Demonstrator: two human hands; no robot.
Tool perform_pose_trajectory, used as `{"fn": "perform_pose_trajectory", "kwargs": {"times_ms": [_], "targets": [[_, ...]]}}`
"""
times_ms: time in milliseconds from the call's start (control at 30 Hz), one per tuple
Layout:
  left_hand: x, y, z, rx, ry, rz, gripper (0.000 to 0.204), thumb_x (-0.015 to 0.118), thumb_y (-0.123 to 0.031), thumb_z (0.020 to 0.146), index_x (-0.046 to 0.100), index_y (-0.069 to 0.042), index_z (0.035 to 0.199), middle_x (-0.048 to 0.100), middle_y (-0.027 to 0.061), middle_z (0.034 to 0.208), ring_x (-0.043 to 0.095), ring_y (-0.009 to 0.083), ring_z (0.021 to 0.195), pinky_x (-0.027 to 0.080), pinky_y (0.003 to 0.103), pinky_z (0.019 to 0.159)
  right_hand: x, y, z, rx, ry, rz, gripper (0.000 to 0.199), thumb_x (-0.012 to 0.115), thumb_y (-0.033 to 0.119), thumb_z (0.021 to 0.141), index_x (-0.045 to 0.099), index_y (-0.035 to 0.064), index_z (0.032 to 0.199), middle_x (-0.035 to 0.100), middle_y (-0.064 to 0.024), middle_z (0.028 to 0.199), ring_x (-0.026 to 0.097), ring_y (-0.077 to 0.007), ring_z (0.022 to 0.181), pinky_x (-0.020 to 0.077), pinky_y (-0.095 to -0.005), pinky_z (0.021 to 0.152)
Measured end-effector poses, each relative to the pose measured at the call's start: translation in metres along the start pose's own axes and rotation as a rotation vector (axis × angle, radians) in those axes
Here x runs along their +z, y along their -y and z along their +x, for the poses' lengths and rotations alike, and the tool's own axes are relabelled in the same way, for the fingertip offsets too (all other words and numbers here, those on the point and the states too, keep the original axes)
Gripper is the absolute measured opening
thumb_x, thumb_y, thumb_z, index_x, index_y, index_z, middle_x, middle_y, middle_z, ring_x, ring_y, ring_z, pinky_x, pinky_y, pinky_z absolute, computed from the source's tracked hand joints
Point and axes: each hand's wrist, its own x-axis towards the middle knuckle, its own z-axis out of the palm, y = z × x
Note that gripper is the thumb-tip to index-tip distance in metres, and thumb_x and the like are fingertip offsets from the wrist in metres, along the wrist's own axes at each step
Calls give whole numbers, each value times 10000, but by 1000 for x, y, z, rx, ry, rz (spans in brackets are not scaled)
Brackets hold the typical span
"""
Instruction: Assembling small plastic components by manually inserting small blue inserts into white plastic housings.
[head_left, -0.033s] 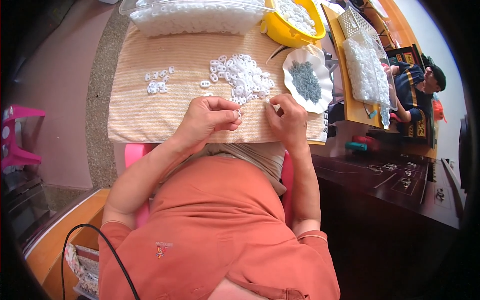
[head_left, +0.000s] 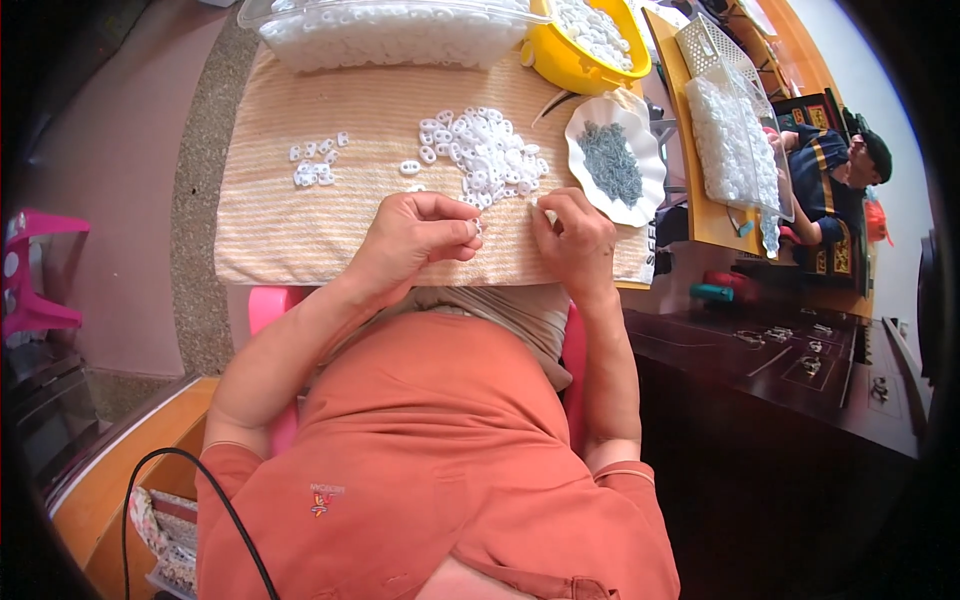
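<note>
My left hand [head_left: 415, 240] is closed in a pinch, its thumb and index finger on a small white plastic piece [head_left: 478, 230]. My right hand [head_left: 577, 240] hovers to its right, fingers curled and pressed together; a speck of white shows at the fingertips, too small to name. Just beyond both hands lies a heap of white two-holed plastic pieces [head_left: 492, 155], with a few strays at its left. A smaller group of white pieces [head_left: 315, 175] sits at the left of the striped towel [head_left: 270, 225]. Grey-blue slender small parts [head_left: 612, 165] fill a white scalloped dish [head_left: 653, 180] near my right hand.
A clear plastic bin [head_left: 390, 15] of white pieces stands at the back, beside a yellow tub [head_left: 560, 60]. Pointed tweezers [head_left: 552, 105] lie before the tub. Another person [head_left: 825, 165] sits at the right by a second bin [head_left: 735, 140]. A pink stool [head_left: 40, 270] stands left.
</note>
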Motion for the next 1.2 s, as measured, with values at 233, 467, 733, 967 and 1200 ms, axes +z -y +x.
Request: {"fn": "perform_pose_trajectory", "kwargs": {"times_ms": [233,467,733,967,1200], "targets": [[-2,1,0,-2,12,26,160,643,-32,852,642,30,1000,673,80,870,661,128,775,558,232,699,-13,-1,-6,19,80,197,90,682,36,766,683,49,855,663,-81,909,657,-259,706,506,-323,611],[-2,3,1,-7,7,31,166,644,-33,851,640,32,1004,670,82,872,658,126,776,557,231,697,-12,-10,-6,136,71,269,117,674,44,800,682,27,916,659,-109,900,657,-261,766,502,-323,675],[-2,3,3,-9,4,27,167,643,-34,852,641,33,1006,670,82,872,654,126,772,553,235,697,-9,4,2,139,178,80,155,681,207,837,686,64,898,641,-94,871,652,-270,749,502,-368,656],[-2,6,4,-15,-3,37,162,649,-19,841,640,40,992,669,92,870,658,145,776,556,255,701,-7,10,5,13,145,86,112,700,75,779,641,22,857,641,-130,819,629,-268,635,484,-344,583],[-1,7,1,-2,-11,28,161,658,-8,831,642,43,983,670,100,864,655,145,764,557,257,695,-14,24,5,-75,127,52,94,659,69,796,660,55,889,647,-128,832,641,-319,688,501,-391,604]]}}
